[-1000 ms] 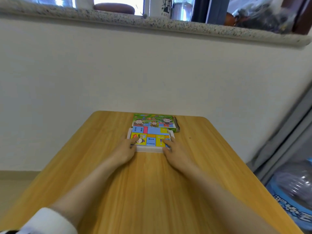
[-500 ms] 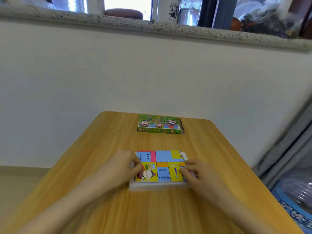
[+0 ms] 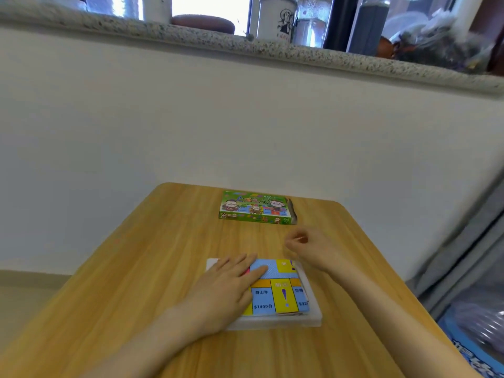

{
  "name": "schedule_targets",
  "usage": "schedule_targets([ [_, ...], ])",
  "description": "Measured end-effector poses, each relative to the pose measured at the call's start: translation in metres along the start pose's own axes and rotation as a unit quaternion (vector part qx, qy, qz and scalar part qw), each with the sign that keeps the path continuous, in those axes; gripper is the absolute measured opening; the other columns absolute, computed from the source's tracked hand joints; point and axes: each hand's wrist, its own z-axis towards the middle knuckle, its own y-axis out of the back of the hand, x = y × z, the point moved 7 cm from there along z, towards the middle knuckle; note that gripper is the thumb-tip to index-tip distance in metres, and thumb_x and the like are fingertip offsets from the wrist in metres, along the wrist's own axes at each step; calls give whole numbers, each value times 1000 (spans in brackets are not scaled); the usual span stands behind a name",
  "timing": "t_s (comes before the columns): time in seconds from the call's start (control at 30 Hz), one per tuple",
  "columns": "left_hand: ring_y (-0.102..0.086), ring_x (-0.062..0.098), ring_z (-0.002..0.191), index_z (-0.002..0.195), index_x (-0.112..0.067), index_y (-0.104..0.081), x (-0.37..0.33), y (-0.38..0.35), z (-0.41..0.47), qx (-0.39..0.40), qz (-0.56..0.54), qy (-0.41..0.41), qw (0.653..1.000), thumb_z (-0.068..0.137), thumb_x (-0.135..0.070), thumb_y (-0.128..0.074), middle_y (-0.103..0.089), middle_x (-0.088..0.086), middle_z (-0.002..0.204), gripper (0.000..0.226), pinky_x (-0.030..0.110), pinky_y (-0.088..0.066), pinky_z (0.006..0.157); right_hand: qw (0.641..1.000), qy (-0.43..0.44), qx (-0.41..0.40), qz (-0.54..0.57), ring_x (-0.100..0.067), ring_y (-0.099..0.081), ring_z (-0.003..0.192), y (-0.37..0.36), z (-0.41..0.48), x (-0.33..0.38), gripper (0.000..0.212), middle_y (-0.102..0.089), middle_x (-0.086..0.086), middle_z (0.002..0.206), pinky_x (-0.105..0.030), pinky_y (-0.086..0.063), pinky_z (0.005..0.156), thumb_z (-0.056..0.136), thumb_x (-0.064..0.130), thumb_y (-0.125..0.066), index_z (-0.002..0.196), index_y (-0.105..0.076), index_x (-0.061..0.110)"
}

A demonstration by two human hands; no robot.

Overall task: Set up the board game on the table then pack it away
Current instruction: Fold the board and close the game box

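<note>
One flat left hand (image 3: pixel 226 293) presses glossy board (image 3: pixel 281 296) (rectangular); right hand (image 3: pixel 308 249) loosely curled, empty.

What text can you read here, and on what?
"$1400分": blue square on the folded board.
"$32", cut off: right-edge square.
"!": yellow square.
Other characters on the board: too blurred.
Green box: title blurred, unreadable.
White mug: print unreadable.

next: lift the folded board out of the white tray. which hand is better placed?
Probably right. The right hand hovers free, fingers loosely curled, by the far right corner of the colourful folded game board. The left hand lies flat on it, in the shallow white tray.
</note>
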Motion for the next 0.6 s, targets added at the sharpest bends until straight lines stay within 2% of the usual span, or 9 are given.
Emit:
schedule_targets([
  [0.03, 11, 6, 146, 151, -37, 1, 0, -1, -1, 6, -1, 2, 1000, 99, -41, -10, 11, -10, 160, 53, 21, 14, 110, 1000, -12, -9, 17, -6, -54, 87, -3, 11, -5, 23, -58, 3, 114, -12, -41, 65, 94, 19, -53, 116, -57, 17],
  [0.1, 12, 5, 145, 150, -38, 2, 0, -1, 0, 6, -18, 10, 1000, 103, -34, -18, 12, -12, 159, 52, 21, 14, 110, 1000, -24, 4, 15, -14, -53, 107, -11, 29, -13, 41, -49, -4, 132, -20, -43, 80, 94, 12, -49, 134, -43, 17],
  [0.13, 13, 5, 145, 150, -38, 2, -2, 0, 0, 6, -23, 10, 1000, 104, -32, -20, 13, -13, 159, 52, 22, 15, 110, 1000, -22, 11, 5, -19, -49, 117, -14, 36, -15, 47, -45, -6, 138, -21, -39, 85, 93, 8, -47, 139, -38, 16],
  [0.17, 13, 4, 145, 150, -38, 2, -1, 1, 0, 5, -23, 9, 1000, 104, -32, -20, 13, -13, 159, 52, 22, 15, 111, 1000, -18, 12, -1, -20, -45, 123, -18, 45, -17, 50, -42, -7, 142, -17, -35, 82, 92, 4, -45, 141, -35, 15],
  [0.23, 13, 5, 145, 151, -39, 1, -4, 1, 0, 1, -28, 3, 1000, 103, -34, -18, 13, -12, 159, 52, 23, 15, 112, 1000, -7, 0, -8, -21, -40, 128, -19, 55, -22, 52, -37, -7, 145, -13, -31, 77, 90, -2, -43, 139, -37, 12],
  [0.37, 13, 6, 145, 151, -38, 0, -2, 0, 0, 3, -25, 4, 1000, 103, -36, -18, 12, -12, 159, 51, 23, 16, 110, 998, 6, 4, -70, -23, -30, 136, -27, 76, -27, 50, -23, -7, 152, -24, -26, 106, 87, -3, -45, 134, -47, 11],
  [0.6, 12, 7, 146, 151, -39, 0, -1, 0, -2, 11, -29, 1, 1000, 103, -34, -20, 11, -10, 160, 52, 23, 15, 110, 994, 7, 17, -105, -24, -27, 138, -32, 85, -31, 45, -24, -7, 152, -31, -20, 113, 90, 4, -46, 134, -51, 16],
])
